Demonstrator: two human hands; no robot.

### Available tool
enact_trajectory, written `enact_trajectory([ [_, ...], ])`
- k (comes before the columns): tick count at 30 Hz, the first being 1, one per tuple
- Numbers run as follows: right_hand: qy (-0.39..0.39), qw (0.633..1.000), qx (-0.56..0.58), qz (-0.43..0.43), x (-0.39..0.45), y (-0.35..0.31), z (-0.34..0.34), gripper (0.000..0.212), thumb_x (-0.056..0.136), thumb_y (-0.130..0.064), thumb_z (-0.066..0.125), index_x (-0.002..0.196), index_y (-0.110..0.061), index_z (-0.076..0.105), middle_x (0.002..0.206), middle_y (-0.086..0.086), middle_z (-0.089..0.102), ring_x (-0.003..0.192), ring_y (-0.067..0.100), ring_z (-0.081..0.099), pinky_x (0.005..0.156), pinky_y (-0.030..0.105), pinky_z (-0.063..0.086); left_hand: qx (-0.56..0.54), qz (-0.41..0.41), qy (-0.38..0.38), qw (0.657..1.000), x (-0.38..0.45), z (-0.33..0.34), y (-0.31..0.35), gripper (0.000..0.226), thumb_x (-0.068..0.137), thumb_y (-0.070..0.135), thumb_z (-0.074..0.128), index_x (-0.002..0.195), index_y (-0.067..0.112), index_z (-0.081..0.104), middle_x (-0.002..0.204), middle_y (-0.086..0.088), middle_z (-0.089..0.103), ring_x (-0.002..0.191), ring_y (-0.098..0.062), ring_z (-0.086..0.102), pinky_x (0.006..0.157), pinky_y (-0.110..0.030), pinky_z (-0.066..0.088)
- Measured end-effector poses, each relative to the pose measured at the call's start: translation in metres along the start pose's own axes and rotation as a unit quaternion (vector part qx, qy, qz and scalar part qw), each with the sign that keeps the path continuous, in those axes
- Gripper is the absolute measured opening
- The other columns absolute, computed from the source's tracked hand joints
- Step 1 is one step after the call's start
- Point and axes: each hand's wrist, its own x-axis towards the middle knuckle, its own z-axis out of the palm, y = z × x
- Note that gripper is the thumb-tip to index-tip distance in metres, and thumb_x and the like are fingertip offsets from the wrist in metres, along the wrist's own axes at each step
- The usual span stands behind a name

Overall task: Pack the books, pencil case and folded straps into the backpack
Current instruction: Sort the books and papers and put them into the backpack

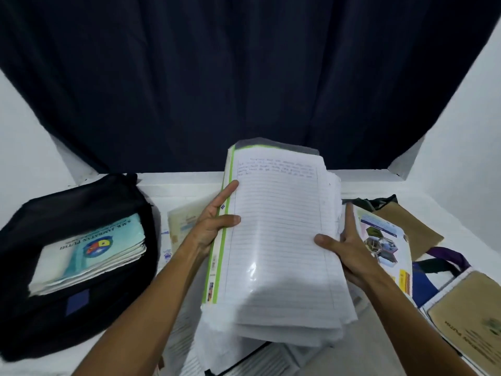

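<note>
Nearest you, loose lined sheets (189,337) lie under the lifted stack, spread on the white table (168,189).

Your left hand (214,226) grips the left edge of an open notebook (279,240): thumb curled over the lined page, index finger laid along the green margin strip, the rest behind the cover. Your right hand (349,248) grips the right side of the same notebook, thumb pressed on the page, fingers wrapped behind the fanned pages. The notebook is held above the table, tilted toward you, a few lines of handwriting at its top. Its lower pages are curled and uneven.

At your right, near the table edge, a tan-covered book (471,318) lies flat. Just beyond it are dark blue and purple straps (444,261), and a tan cloth item (412,226) behind those. A booklet (385,245) with hexagon photos sits directly behind your right hand; I cannot tell whether the fingers touch it.

At your left, the black backpack (89,316) lies flat and open. A stack of books (92,253) with a teal cover and crest rests inside it.

Between backpack and notebook, a pale book (181,221) lies on the table, partly hidden by your left forearm.

Farthest back, a dark curtain (244,77) hangs between white walls.
</note>
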Motion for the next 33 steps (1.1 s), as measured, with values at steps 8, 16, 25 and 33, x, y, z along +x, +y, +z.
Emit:
enact_trajectory([
  [8, -0.144, 0.964, -0.155, -0.160, 0.001, -0.035, 0.075, 0.050, 0.084, 0.000, 0.068, 0.122, -0.032, 0.058, 0.122, -0.026, 0.057, 0.118, -0.010, 0.052, 0.092, 0.004, 0.040, 0.327, 0.107, 0.110, 0.933, -0.055, -0.054, 0.058, 0.070, 0.075, -0.001, 0.079, 0.128, 0.039, 0.057, 0.134, 0.031, 0.051, 0.135, 0.001, 0.041, 0.108, -0.022, 0.038],
  [16, -0.146, 0.947, -0.140, -0.250, -0.006, -0.028, 0.149, 0.048, 0.084, 0.011, 0.065, 0.116, -0.025, 0.061, 0.111, -0.028, 0.065, 0.109, -0.008, 0.060, 0.093, 0.011, 0.045, 0.513, 0.270, 0.135, 0.803, -0.108, -0.094, 0.102, 0.063, 0.079, 0.038, 0.074, 0.137, 0.031, 0.049, 0.142, 0.006, 0.050, 0.136, -0.004, 0.042, 0.111, -0.017, 0.033],
  [25, -0.119, 0.952, -0.168, -0.227, -0.034, 0.006, 0.154, 0.053, 0.074, 0.009, 0.075, 0.089, -0.042, 0.077, 0.096, -0.016, 0.074, 0.098, 0.004, 0.068, 0.090, 0.019, 0.051, 0.572, 0.228, 0.085, 0.784, -0.142, -0.130, 0.048, 0.071, 0.079, 0.066, 0.062, 0.141, 0.057, 0.029, 0.143, 0.015, 0.030, 0.132, 0.015, 0.025, 0.110, -0.009, 0.025],
  [33, -0.198, 0.925, -0.220, -0.238, -0.043, -0.006, 0.161, 0.061, 0.079, 0.005, 0.072, 0.113, -0.045, 0.064, 0.119, -0.028, 0.063, 0.119, 0.000, 0.057, 0.099, 0.015, 0.044, 0.534, 0.236, 0.071, 0.809, -0.144, -0.130, 0.057, 0.088, 0.077, 0.054, 0.068, 0.142, 0.066, 0.009, 0.146, -0.001, 0.022, 0.135, 0.007, 0.024, 0.103, 0.002, 0.023],
])
